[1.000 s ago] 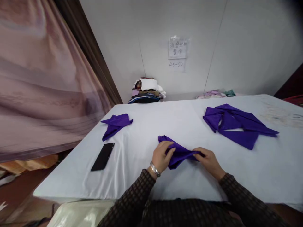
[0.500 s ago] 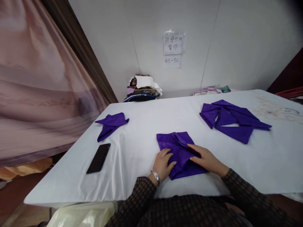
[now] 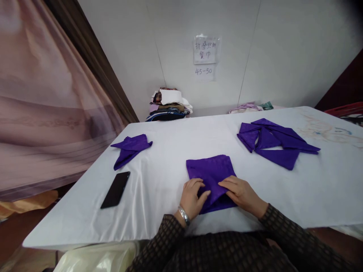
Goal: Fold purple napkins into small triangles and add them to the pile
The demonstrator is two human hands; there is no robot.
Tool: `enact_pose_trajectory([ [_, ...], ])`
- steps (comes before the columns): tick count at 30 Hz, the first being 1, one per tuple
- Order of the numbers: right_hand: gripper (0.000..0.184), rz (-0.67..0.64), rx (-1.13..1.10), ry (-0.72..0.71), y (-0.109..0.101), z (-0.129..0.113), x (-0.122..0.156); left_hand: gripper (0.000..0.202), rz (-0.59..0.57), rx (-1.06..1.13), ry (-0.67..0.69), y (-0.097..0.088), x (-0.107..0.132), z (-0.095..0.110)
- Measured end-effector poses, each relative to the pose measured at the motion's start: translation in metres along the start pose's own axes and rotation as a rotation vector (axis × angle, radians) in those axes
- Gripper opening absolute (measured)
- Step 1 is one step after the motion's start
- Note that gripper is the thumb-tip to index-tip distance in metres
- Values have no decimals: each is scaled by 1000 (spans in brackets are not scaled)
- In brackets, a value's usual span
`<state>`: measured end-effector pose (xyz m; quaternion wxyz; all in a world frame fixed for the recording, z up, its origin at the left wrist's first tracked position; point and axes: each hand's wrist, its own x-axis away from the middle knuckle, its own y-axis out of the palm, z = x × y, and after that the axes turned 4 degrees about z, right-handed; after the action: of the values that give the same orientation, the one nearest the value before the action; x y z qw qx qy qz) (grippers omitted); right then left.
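Observation:
A purple cloth napkin (image 3: 210, 170) lies folded into a rough square on the white table (image 3: 176, 158), right in front of me. My left hand (image 3: 192, 197), with a silver bracelet on the wrist, rests on the napkin's near left corner with the fingers laid flat. My right hand (image 3: 241, 193) presses on the near right part, fingers stretched out over the cloth. Neither hand lifts the napkin off the table.
A folded purple napkin (image 3: 130, 148) lies at the left, a black phone (image 3: 115, 189) nearer the left edge. Several purple napkins (image 3: 273, 142) lie spread at the right. Stacked clothes (image 3: 168, 105) sit by the far wall under a paper sign (image 3: 206, 50). A pink curtain (image 3: 42, 98) hangs left.
The napkin went from a bunched, pinched strip to a flat square on the table. Both hands moved from gripping its ends to lying flat on its near edge.

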<state>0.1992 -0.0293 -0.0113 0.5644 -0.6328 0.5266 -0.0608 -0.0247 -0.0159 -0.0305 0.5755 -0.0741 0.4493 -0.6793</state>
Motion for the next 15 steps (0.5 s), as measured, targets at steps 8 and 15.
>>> enact_pose_trajectory([
  [8,22,-137,-132,72,15,-20,-12,25,48,67,-10,7,1,14],
  [15,34,-95,-259,308,5,8,4,19,635,277,-608,-69,-4,-56],
])
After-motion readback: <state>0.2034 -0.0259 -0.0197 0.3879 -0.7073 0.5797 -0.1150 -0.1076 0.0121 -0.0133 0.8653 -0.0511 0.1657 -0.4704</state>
